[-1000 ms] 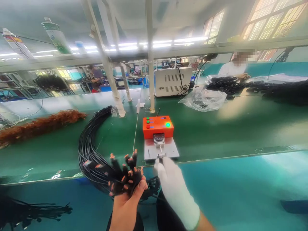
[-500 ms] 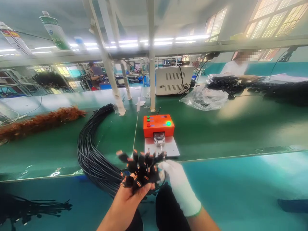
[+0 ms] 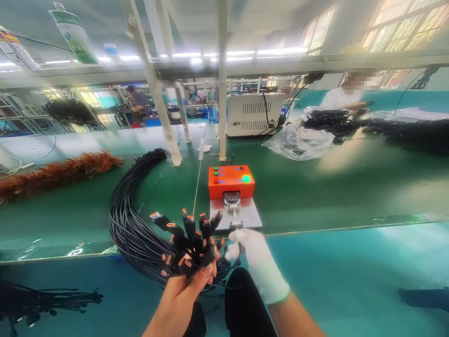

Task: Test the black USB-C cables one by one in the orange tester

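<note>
Here's the black cable bundle (image 3: 121, 220), its long axis curving off the green bench (image 3: 315, 196) toward the person, connectors (image 3: 190, 229) fanned upward, gripped by the bare left hand (image 3: 187, 285)! The gloved right hand (image 3: 257, 260), fingers curled, contents unclear, sits nearer the metal plate (image 3: 251, 217) just ahead.

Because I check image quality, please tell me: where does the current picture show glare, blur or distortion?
Head view, top: glare from white ceiling lamps; head view, right: pale sheen on the glossy green tabletop; head view, upper left: the green and white bottle looks stretched; head view, centre: digits unreadable on the round black gauge.
</note>
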`<action>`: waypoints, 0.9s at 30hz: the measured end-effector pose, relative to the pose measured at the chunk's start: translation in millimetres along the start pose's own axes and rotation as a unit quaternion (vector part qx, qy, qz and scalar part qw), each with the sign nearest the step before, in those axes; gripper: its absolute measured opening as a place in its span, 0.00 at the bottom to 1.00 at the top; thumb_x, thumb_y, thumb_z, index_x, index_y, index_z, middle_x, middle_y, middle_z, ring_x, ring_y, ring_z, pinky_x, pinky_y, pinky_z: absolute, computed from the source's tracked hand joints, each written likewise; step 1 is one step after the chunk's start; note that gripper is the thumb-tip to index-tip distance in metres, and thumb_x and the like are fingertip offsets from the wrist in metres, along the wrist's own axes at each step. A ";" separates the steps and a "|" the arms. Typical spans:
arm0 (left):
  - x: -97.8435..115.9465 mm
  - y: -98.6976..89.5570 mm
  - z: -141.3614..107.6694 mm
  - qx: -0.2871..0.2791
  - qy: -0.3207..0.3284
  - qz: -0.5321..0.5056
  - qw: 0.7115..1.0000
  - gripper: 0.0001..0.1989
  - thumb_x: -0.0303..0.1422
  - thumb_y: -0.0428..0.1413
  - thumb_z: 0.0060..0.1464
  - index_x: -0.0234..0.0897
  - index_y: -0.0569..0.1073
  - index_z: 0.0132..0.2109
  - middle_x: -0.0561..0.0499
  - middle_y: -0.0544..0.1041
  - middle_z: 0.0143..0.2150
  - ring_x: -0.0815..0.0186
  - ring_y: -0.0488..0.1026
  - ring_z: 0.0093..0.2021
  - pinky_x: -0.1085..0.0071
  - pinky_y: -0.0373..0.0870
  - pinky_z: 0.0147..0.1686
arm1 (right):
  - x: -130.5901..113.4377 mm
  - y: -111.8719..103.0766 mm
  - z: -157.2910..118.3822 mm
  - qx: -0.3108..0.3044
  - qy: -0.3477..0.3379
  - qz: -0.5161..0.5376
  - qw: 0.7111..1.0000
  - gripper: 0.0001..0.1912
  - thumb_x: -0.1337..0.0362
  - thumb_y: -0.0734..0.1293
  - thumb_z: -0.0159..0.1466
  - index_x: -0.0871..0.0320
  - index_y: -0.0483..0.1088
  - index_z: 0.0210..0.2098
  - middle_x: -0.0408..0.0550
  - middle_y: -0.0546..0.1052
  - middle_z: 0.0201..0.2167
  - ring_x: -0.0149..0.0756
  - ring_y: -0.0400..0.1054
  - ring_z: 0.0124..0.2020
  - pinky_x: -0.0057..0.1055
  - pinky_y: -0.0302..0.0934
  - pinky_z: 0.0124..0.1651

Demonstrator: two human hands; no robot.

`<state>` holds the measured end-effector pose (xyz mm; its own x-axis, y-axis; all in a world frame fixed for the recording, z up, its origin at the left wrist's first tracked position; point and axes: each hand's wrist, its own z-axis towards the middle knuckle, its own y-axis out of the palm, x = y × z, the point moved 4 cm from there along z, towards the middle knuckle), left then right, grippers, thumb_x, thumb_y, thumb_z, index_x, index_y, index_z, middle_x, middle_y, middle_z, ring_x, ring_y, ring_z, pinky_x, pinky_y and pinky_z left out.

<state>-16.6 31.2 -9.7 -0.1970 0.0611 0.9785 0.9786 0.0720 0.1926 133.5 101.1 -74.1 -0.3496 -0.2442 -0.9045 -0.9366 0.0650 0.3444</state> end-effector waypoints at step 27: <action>-8.7 5.2 6.3 -0.047 0.034 0.161 0.985 0.07 0.33 0.57 0.53 0.35 0.73 0.30 0.55 0.68 0.23 0.66 0.63 0.27 0.71 0.61 0.29 | -50.2 13.6 -85.5 0.015 -0.185 -0.183 0.965 0.16 0.54 0.63 0.59 0.57 0.74 0.40 0.51 0.78 0.36 0.43 0.71 0.37 0.33 0.64 0.41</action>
<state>-10.2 37.2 -17.7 0.1253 -0.0017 0.9921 0.9916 -0.0335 -0.1253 140.5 31.5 -2.5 0.0250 0.1061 -0.9940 -0.9975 0.0690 -0.0177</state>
